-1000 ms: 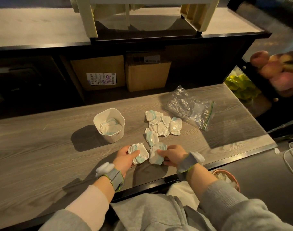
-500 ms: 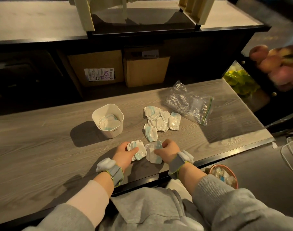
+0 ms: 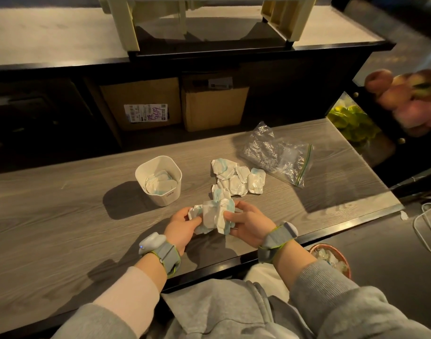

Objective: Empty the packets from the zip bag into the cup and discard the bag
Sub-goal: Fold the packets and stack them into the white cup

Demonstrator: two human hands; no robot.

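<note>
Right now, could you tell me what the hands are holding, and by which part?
Both hands hold a small bunch of packets: left hand at its left edge, right hand at its right edge.

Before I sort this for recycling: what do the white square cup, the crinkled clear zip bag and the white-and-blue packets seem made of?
White square cup: looks like matte moulded plastic, smooth walls. Crinkled clear zip bag: thin glossy plastic film, glinting creases, green zip strip. White-and-blue packets: probably paper or soft film; dull, creased. Uncertain.
</note>
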